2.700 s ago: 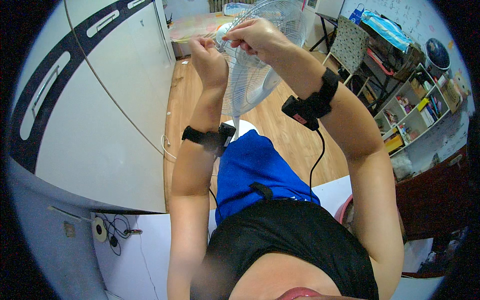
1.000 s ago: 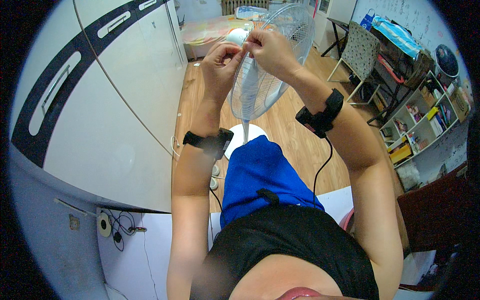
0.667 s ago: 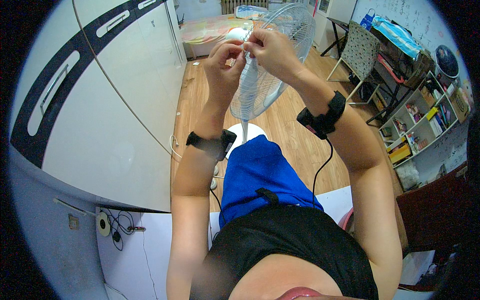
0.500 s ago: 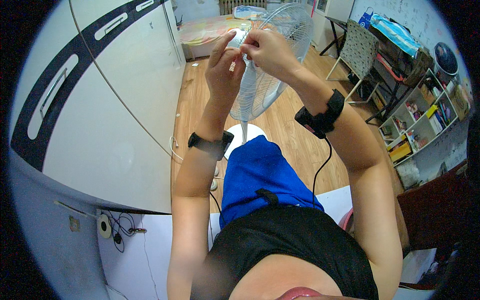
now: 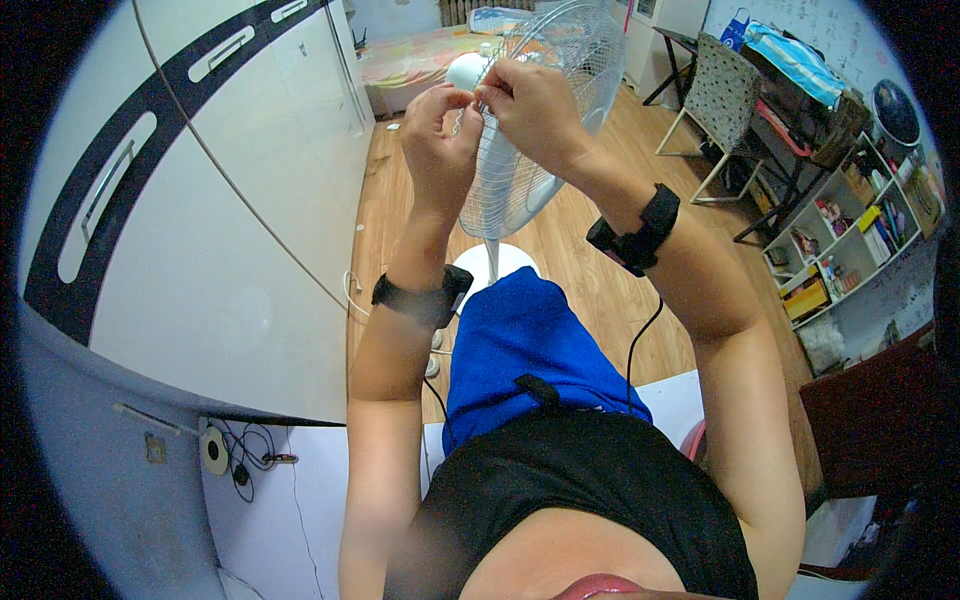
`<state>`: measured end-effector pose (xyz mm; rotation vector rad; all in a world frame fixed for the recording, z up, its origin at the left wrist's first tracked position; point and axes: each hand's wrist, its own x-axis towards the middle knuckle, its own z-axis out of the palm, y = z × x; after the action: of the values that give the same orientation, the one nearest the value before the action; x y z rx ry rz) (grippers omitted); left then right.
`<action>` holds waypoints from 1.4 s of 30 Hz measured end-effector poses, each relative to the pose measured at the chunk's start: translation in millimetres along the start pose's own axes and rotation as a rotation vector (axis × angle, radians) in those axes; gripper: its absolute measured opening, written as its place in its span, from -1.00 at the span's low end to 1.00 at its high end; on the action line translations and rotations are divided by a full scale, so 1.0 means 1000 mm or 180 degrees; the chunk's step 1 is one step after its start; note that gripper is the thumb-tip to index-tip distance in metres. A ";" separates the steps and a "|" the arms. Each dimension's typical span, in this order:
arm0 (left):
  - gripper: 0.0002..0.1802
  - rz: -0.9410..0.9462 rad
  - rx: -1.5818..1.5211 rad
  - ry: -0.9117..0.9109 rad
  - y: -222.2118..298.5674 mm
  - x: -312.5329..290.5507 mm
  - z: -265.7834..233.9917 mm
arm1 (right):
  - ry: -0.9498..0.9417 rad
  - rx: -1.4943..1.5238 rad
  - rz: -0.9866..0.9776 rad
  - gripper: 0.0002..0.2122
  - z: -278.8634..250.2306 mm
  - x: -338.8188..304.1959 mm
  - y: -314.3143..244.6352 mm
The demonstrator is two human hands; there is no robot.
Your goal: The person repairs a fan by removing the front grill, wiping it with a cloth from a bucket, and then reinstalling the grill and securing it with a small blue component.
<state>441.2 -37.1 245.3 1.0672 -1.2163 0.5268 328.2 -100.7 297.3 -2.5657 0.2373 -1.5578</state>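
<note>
My left hand [image 5: 438,138] and my right hand [image 5: 532,108] are raised in front of me, their fingertips meeting. Both are closed in a pinch around a thin, pale, twisted strand [image 5: 457,122]. A short piece of it shows in the gap between my left thumb and forefinger; its ends are hidden by the fingers, and its exact kind is too small to tell. Just behind my hands stands a white pedestal fan [image 5: 512,180] with a wire cage, partly covered by them. Neither hand visibly grips the fan.
A white wardrobe [image 5: 230,210] with dark trim lines the left side. The fan's round base [image 5: 513,258] rests on the wooden floor [image 5: 590,270]. To the right are a patterned chair [image 5: 722,85], a desk with blue cloth [image 5: 795,65] and a small shelf [image 5: 845,235]. A bed [image 5: 420,62] lies beyond.
My left forefinger, raised before, has curled down toward my right fingertips. Both hands have shifted slightly left, and the pale strand now shows within my left hand.
</note>
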 end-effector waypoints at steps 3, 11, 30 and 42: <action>-0.91 -0.0802 -0.0519 -0.0494 -0.002 0.002 -0.006 | -0.0169 0.0379 0.0315 -0.90 0.000 0.000 0.002; -0.92 -0.1110 -0.0841 -0.0680 -0.001 0.007 -0.009 | 0.0001 0.0625 0.0243 -0.88 0.006 -0.003 0.005; -0.89 -0.1404 -0.1394 -0.0741 0.003 0.011 -0.015 | -0.0183 0.0721 0.0490 -0.87 0.004 0.000 0.003; -0.83 0.0353 0.0982 0.0471 0.025 -0.009 -0.008 | -0.0207 0.0777 0.0656 -0.87 0.005 0.001 -0.001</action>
<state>422.4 -17.3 246.4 1.2002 -1.0895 0.8856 332.8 -99.9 295.9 -2.3186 0.2758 -1.3383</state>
